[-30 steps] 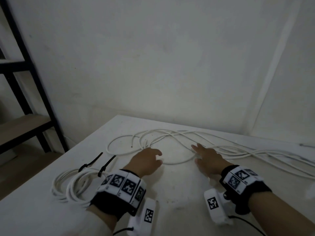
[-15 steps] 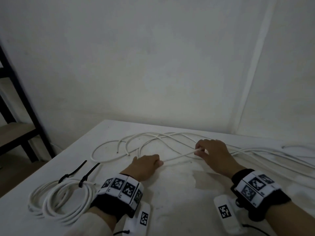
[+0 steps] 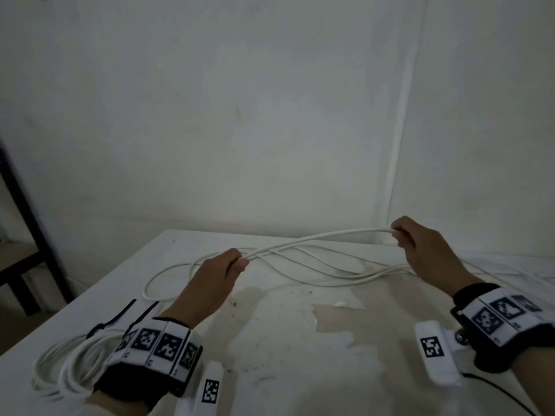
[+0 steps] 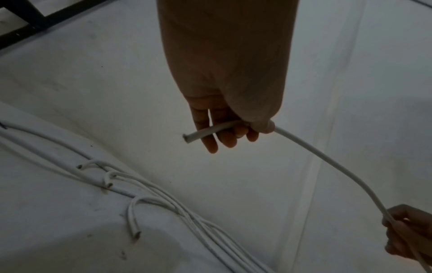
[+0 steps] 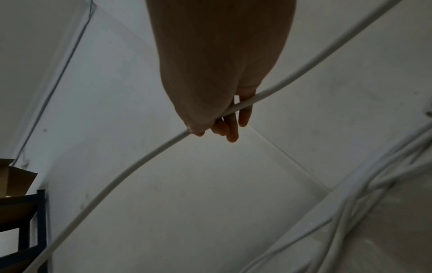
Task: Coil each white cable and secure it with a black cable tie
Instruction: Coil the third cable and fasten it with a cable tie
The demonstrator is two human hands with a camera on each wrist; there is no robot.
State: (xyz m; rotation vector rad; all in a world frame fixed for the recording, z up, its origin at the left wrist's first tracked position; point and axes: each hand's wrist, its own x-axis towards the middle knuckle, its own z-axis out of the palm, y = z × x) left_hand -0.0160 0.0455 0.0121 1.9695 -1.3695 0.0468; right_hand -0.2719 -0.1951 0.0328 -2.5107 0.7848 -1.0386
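Note:
A white cable (image 3: 318, 239) stretches in the air between my two hands above the white table (image 3: 300, 349). My left hand (image 3: 222, 271) pinches it close to its cut end (image 4: 188, 137), with the thumb over the cable (image 4: 327, 162). Further along, my right hand (image 3: 411, 244) grips the same cable (image 5: 145, 158), raised higher near the wall corner. Several more loose white cables (image 3: 330, 274) lie tangled on the table under the hands. At the near left lie coiled white cables (image 3: 63, 364) with black cable ties (image 3: 118, 316) around them.
A dark metal shelf frame (image 3: 27, 223) stands left of the table. The wall rises right behind the table's far edge, with a corner at the right. The table top has peeled patches near the middle. Wrist-camera cords trail at the bottom right.
Both hands went from resting on the table to lifting one cable; the right hand pulled it up and to the right, and the left hand took hold of its end.

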